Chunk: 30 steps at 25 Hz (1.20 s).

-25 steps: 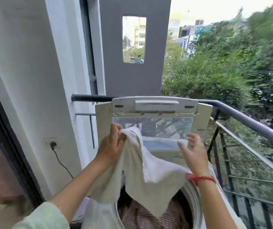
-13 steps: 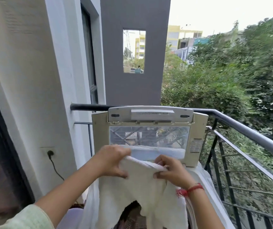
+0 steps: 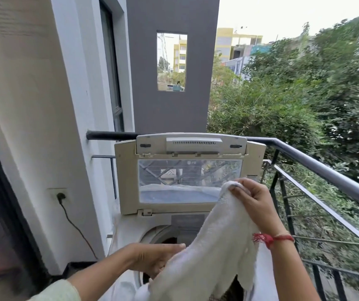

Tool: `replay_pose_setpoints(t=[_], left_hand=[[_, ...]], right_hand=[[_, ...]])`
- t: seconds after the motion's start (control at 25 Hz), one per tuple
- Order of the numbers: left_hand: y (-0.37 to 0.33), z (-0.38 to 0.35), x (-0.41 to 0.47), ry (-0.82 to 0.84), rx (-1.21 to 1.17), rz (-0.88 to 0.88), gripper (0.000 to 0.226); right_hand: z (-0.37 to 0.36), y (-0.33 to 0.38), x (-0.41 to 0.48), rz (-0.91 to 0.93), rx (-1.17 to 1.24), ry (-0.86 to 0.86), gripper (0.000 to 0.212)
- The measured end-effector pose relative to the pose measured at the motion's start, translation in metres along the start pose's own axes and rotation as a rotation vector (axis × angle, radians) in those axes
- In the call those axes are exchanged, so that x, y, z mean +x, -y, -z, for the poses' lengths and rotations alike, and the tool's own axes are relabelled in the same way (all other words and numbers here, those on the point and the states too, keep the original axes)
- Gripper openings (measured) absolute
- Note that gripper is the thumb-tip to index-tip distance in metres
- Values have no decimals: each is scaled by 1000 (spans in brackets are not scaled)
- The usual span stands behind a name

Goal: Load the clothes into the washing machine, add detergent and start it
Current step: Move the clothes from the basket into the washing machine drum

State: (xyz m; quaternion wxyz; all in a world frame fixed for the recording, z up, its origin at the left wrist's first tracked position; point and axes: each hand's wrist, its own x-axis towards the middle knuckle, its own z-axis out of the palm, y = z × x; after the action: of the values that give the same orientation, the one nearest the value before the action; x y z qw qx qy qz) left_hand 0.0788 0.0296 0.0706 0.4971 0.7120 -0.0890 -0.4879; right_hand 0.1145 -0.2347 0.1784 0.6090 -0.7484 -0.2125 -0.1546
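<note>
Up by the lid: right hand [image 3: 252, 205] has its fingers curled round the top corner of the towel [image 3: 213, 253], pinching it just in front of the lid [image 3: 126, 181], which is standing open.
Below the right fingers: the towel hangs in one long drape and its low end spreads over the front of the washer [image 3: 123, 227]. So it's above the opening, not inside yet.
Left hand: [image 3: 152, 259] sits lower, fingers stretched out flat, tips touching the towel's edge. The thumb is under the cloth, so I can't swear it isn't pinching, but nothing I can see is curled.
Drum: [image 3: 159, 234] the mouth is just past the left fingertips. Something dark shows in there and I'd guess it's clothes, but too little shows to be sure.
Done: lid up, and probably part of the load in.
Power: plug [image 3: 61, 195] is in the socket [image 3: 51, 199], off to the far side of the left wrist, so that bit looks sorted.
Left to do: drop this towel in, add any other clothes (none showing), add detergent, close the lid, press start.
Detergent: no bottle or box near either hand, so I'd say it's not added yet.
Buttons: can't make any out from here.
My guess: we're in the loading part, well short of halfway.
</note>
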Motion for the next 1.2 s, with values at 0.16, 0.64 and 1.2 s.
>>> replay_pose_setpoints(t=[0.16,0.64,1.2], left_hand=[[-11,11,12,-204,231,-182,19],[-37,52,2,-1378,887,-344,13],[96,5,66,-643,915,292,28]], right_hand=[[4,-20,-7,0,-85,-97,43],[13,-77,2,-154,-39,-32,16],[-65,-140,-73,-608,-751,1048,33]])
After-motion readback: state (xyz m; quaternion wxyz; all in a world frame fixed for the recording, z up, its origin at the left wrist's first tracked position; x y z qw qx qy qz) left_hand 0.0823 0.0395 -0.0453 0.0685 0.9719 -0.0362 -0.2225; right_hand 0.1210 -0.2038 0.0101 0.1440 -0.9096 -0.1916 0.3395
